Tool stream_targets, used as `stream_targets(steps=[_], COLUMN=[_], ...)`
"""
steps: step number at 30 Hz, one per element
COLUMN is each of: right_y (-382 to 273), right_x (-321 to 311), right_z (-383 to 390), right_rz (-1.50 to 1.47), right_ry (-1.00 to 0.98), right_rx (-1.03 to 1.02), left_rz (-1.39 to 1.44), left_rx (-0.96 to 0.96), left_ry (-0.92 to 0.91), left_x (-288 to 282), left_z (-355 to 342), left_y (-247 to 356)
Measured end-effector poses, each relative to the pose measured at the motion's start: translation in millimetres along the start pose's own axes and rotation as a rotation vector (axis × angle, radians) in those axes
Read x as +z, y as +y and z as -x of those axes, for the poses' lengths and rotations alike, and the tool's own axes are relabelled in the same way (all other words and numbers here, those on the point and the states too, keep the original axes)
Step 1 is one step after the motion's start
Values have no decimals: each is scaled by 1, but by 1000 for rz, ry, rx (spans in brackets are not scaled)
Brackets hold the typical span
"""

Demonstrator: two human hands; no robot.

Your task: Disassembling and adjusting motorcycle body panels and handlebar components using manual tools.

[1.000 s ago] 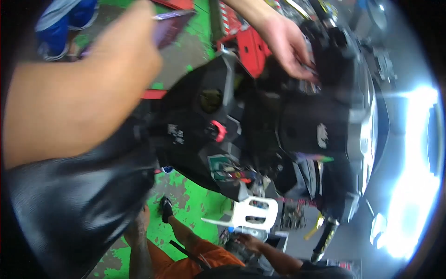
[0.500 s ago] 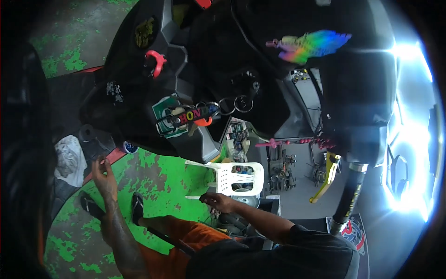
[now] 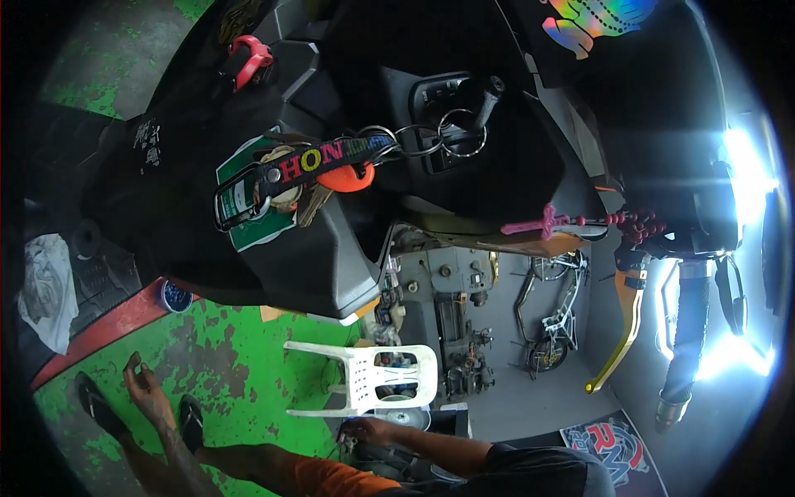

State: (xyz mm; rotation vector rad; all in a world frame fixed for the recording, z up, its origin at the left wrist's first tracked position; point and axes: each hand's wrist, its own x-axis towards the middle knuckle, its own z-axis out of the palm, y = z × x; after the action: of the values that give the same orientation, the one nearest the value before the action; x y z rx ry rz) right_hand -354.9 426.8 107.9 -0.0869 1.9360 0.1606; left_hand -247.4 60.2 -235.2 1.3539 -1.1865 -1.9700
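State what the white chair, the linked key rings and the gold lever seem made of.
White chair: probably moulded plastic, semi-matt, with slots formed in its back. Key rings: likely steel or plated metal, thin and shiny. Lever: apparently metal, smooth gold finish catching light.

The head camera looks down and across the black motorcycle (image 3: pixel 265 269) from close by, facing the white chair (image 3: pixel 358 381) and grey wall (image 3: pixel 517 389) beyond; the scene lies sideways, green floor (image 3: pixel 248 331) leftward, what seem to be lamps (image 3: pixel 749 170) glaring rightward.
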Motion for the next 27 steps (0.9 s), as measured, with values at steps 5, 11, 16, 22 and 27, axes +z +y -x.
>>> stream_targets(steps=[5,11,16,22,27], right_y=[-4,-30,-29,-10,24], right_x=[-2,-4,-1,-15,-27], right_z=[-10,-10,1,19,20], right_rz=[-36,-158,-147,-27,48], right_ry=[4,61,102,153,176], right_rx=[-55,-37,-145,-251,-292], left_rz=[30,44,26,-94,202], left_rx=[49,2,122,235,35], left_ry=[-10,-56,-22,174,156], left_x=[7,19,18,-32,-36], left_z=[-1,2,11,42,81], left_y=[-29,-22,20,93,143])
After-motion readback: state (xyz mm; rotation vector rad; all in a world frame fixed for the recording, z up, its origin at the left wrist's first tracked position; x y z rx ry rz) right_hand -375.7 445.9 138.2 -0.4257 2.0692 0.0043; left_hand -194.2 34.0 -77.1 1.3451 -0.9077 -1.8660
